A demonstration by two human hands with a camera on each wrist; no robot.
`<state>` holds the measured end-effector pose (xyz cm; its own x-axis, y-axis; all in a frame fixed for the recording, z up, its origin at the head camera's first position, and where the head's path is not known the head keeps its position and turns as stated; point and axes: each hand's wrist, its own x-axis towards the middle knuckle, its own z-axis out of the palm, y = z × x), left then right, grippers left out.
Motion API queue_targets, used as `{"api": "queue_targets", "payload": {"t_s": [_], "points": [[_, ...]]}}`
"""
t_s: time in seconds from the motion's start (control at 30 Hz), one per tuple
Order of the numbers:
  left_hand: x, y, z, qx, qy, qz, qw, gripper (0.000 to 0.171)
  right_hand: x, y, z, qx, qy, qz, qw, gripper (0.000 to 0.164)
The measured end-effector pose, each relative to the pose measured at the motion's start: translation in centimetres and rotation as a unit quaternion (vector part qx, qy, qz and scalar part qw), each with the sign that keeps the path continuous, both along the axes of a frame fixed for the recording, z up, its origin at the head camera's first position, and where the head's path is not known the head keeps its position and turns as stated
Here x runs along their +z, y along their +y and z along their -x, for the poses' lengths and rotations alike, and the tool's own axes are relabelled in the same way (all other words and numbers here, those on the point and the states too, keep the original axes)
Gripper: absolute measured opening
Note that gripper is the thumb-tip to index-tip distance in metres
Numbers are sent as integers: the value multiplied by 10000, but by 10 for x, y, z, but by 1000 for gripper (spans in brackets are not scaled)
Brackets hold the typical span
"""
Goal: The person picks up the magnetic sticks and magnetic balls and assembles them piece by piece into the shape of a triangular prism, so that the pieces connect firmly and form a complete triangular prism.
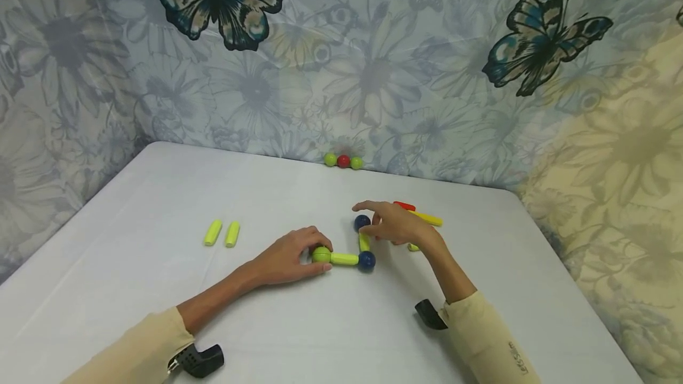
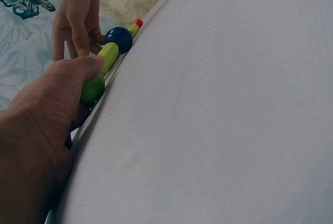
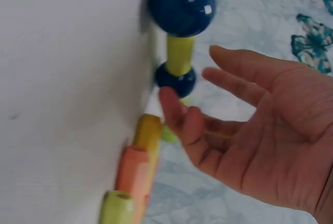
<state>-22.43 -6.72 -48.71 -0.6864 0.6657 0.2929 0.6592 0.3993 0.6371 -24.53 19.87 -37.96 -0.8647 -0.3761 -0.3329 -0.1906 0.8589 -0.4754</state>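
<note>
On the white table lies an L-shaped chain of balls and short rods. My left hand (image 1: 290, 256) grips the green ball (image 1: 321, 255) at its left end, thumb in front and fingers behind. From that ball a lime rod (image 1: 344, 259) runs right to a blue ball (image 1: 366, 261). A second lime rod (image 1: 364, 242) leads away from there to another blue ball (image 1: 361, 222). My right hand (image 1: 397, 224) hovers beside this farther part, fingers loosely spread. In the right wrist view its thumb and fingers stand apart around the far blue ball (image 3: 176, 79), apparently pinching nothing.
Two loose lime rods (image 1: 232, 234) lie left of my left hand. Beyond and beside my right hand are a red rod (image 1: 404, 205), a yellow rod (image 1: 428, 218) and a partly hidden lime piece (image 1: 413, 247). Two green balls flank a red ball (image 1: 344, 162) at the table's back edge.
</note>
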Motion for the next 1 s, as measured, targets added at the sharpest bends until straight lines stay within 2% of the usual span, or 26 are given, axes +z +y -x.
{"api": "queue_targets", "payload": {"t_s": [0.2,0.4,0.6,0.73,1.0], "points": [[4,2,0,-17,-100,-24,9999,24,16,-3,-14,481,-230,-571,9969,40],[5,3,-1,-43,-118,-19,9999,25,24,-5,-25,482,-618,-732,9942,31],[5,3,-1,-13,-91,5,10000,26,23,-10,-27,484,-711,-788,9932,21],[5,3,-3,-2,-100,3,10000,25,20,-15,-27,465,-685,-814,9932,21],[6,1,-4,90,-30,92,9999,25,15,-22,-26,685,-533,-871,9924,21]]}}
